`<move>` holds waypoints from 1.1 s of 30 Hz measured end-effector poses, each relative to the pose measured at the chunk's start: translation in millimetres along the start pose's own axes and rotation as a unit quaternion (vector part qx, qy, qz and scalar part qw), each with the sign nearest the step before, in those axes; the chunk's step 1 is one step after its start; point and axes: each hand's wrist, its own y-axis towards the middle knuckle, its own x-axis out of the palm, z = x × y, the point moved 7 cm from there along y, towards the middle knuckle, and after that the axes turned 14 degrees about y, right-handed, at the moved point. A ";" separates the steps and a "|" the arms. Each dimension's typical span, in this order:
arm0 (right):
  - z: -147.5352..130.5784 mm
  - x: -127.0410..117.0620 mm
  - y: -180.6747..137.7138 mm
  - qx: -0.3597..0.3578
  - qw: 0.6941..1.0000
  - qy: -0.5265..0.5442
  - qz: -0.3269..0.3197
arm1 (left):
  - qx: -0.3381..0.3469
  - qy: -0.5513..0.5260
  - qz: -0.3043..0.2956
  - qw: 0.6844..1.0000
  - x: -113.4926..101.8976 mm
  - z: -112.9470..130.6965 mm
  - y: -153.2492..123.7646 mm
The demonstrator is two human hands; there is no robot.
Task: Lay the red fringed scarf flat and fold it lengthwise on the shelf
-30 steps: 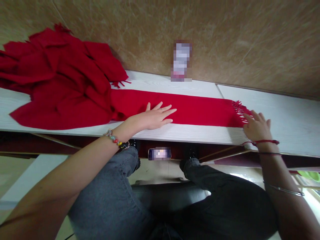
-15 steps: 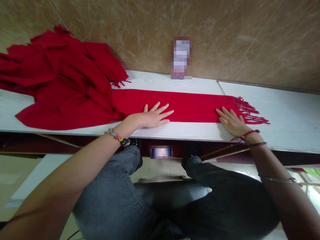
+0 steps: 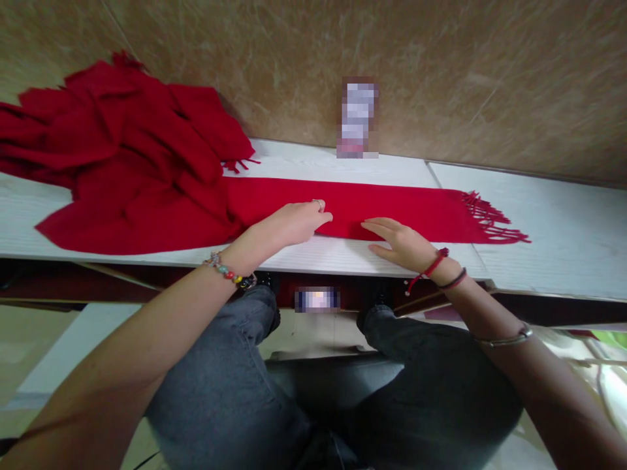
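Note:
A long red scarf (image 3: 416,205) lies flattened in a strip along a narrow white surface, its fringe spread at the right end. At the left the strip runs into a crumpled heap of red cloth (image 3: 147,189) with more fringe. My left hand (image 3: 301,222) is closed at the scarf's near edge, fingers curled; they appear to pinch the cloth, though the fingertips are partly hidden. To its right, my right hand (image 3: 399,245) is open, its fingers stretched over the near edge of the scarf and its thumb apart over the white surface.
The white surface (image 3: 553,215) backs onto a brown marbled wall (image 3: 465,78). A blurred-out upright object (image 3: 359,117) stands against the wall behind the scarf. My legs (image 3: 215,385) are below the front edge, with another blurred item (image 3: 317,299) between the feet.
My right hand has slid left from the fringed end towards the middle of the scarf. My left hand has gone from spread flat on the cloth to curled at its near edge.

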 end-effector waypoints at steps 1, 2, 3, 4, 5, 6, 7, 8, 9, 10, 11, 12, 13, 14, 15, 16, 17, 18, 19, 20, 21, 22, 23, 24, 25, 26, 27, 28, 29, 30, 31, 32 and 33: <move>-3.5 2.0 2.7 0.000 1.000 -0.004 0.008 | -0.002 0.001 0.006 1.000 2.0 -2.2 0.0; -5.1 2.8 4.4 0.003 1.000 -0.008 0.020 | -0.004 0.001 0.013 1.000 3.9 -4.4 -0.1; -5.4 3.1 5.3 0.006 0.999 -0.013 0.030 | -0.004 0.001 0.021 1.000 5.3 -6.5 -0.3; -4.9 3.2 5.8 0.010 0.999 -0.018 0.040 | -0.005 0.000 0.028 1.000 6.5 -8.6 -0.6; -3.7 3.1 6.1 0.014 0.998 -0.023 0.049 | -0.007 -0.002 0.035 0.999 7.3 -10.6 -0.9; -2.2 3.1 6.4 0.020 0.998 -0.030 0.057 | -0.007 -0.004 0.042 0.999 7.7 -12.2 -1.3; -0.5 3.1 6.9 0.026 0.997 -0.037 0.064 | -0.007 -0.006 0.047 0.999 7.9 -13.4 -1.7; 1.4 2.9 7.4 0.033 0.996 -0.045 0.073 | -0.008 -0.009 0.053 0.999 7.7 -14.5 -2.1; 3.3 2.4 7.9 0.041 0.994 -0.052 0.082 | -0.010 -0.011 0.059 0.998 7.1 -15.4 -2.6; 5.2 1.7 8.3 0.049 0.993 -0.058 0.092 | -0.013 -0.012 0.067 0.998 6.0 -16.2 -3.0; 7.2 0.9 8.7 0.058 0.991 -0.062 0.102 | -0.016 -0.012 0.074 0.997 4.8 -16.8 -3.4; 9.3 0.2 8.8 0.066 0.990 -0.065 0.110 | -0.019 -0.010 0.078 0.997 4.0 -17.3 -3.7; 11.5 -0.5 8.8 0.075 0.988 -0.067 0.116 | -0.021 -0.007 0.077 0.997 3.9 -17.5 -3.8; 13.6 -0.9 8.7 0.082 0.987 -0.069 0.120 | -0.021 -0.004 0.074 0.997 4.2 -17.5 -3.7; 15.5 -0.9 8.4 0.087 0.986 -0.071 0.119 | -0.019 -0.001 0.069 0.997 4.8 -17.5 -3.5; 17.0 -0.9 8.0 0.091 0.986 -0.077 0.117 | -0.018 0.002 0.064 0.998 5.4 -17.6 -3.3; 18.0 -0.9 7.5 0.091 0.986 -0.085 0.114 | -0.017 0.004 0.061 0.998 5.9 -17.9 -3.1; 18.4 -1.0 7.0 0.090 0.985 -0.097 0.110 | -0.017 0.004 0.058 0.998 6.0 -18.4 -3.0; 18.4 -1.1 6.4 0.086 0.984 -0.110 0.107 | -0.018 0.005 0.057 0.998 5.8 -19.0 -3.0; 17.9 -1.3 5.7 0.080 0.984 -0.123 0.103 | -0.020 0.006 0.055 0.998 5.3 -19.4 -3.1; 17.1 -1.7 5.0 0.072 0.983 -0.136 0.101 | -0.019 0.007 0.054 0.998 4.4 -19.1 -3.3; 16.2 -2.1 4.2 0.063 0.982 -0.146 0.099 | -0.014 0.007 0.052 0.999 3.3 -17.9 -3.6; 15.2 -2.4 3.5 0.053 0.982 -0.153 0.097 | -0.005 0.008 0.049 0.999 2.0 -15.7 -3.9; 14.0 -2.6 2.7 0.041 0.982 -0.158 0.094 | 0.006 0.008 0.047 0.999 0.6 -12.6 -4.3; 12.7 -2.5 2.0 0.029 0.982 -0.161 0.091 | 0.019 0.007 0.047 0.999 -1.0 -8.6 -4.7; 11.3 -2.1 1.3 0.016 0.983 -0.162 0.086 | 0.034 0.007 0.050 0.998 -3.0 -4.1 -5.0; 9.6 -1.4 0.8 0.002 0.984 -0.161 0.080 | 0.046 0.008 0.058 0.997 -5.2 0.4 -5.3; 7.6 -0.5 0.5 -0.012 0.984 -0.160 0.075 | 0.056 0.012 0.069 0.996 -7.6 4.5 -5.4; 5.4 0.1 0.3 -0.023 0.985 -0.158 0.071 | 0.062 0.018 0.081 0.995 -9.6 7.9 -5.3; 3.3 0.2 0.4 -0.031 0.985 -0.157 0.072 | 0.063 0.026 0.090 0.994 -10.9 10.2 -4.9; 1.4 -0.3 0.7 -0.034 0.984 -0.156 0.076 | 0.061 0.034 0.094 0.993 -11.1 11.5 -4.2; 0.0 -1.1 1.4 -0.033 0.984 -0.155 0.083 | 0.056 0.040 0.093 0.993 -10.5 11.7 -3.3; -0.6 -2.1 2.2 -0.027 0.983 -0.156 0.091 | 0.052 0.043 0.090 0.994 -9.5 11.1 -2.3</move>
